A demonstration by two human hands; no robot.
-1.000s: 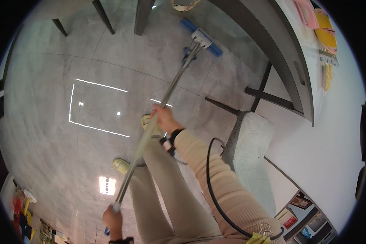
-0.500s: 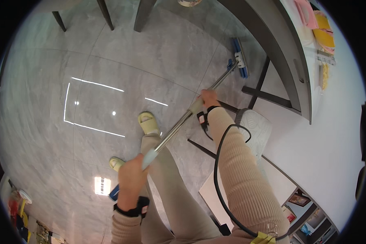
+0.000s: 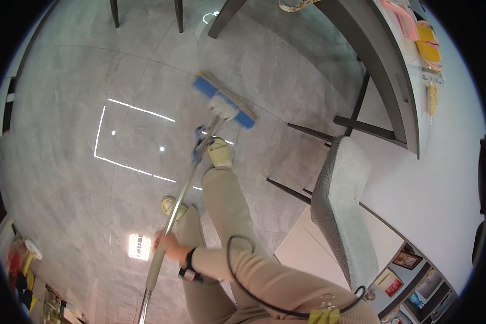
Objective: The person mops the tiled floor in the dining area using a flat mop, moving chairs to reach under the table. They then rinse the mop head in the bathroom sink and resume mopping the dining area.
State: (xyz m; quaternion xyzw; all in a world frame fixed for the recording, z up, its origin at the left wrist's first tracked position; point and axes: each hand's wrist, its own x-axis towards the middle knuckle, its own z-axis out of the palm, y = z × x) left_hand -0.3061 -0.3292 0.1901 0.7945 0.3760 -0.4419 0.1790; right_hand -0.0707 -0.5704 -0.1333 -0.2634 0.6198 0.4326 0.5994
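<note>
A sponge mop crosses the middle of the view. Its blue head with a white centre piece (image 3: 224, 107) is smeared by motion; I cannot tell whether it touches the floor. The shiny metal handle (image 3: 179, 204) slants down to the lower left and runs out of the picture. My right hand (image 3: 171, 247) is closed around its pale grip section (image 3: 155, 267), and a black strap circles that wrist. My left hand is out of view. Below the mop head are my feet in yellow-green slippers (image 3: 220, 153).
At the right stands a chair with a grey patterned cover (image 3: 340, 186), its dark legs reaching over the floor. A dark-framed table (image 3: 386, 92) fills the upper right. Dark furniture legs (image 3: 179, 15) stand at the top. Grey tiles (image 3: 81, 178) cover the floor. Shelves (image 3: 416, 281) are at lower right.
The mop head has swung from beside the table at upper right to the middle, closer to me. My right hand has moved down and left with the handle. My left hand has left the view.
</note>
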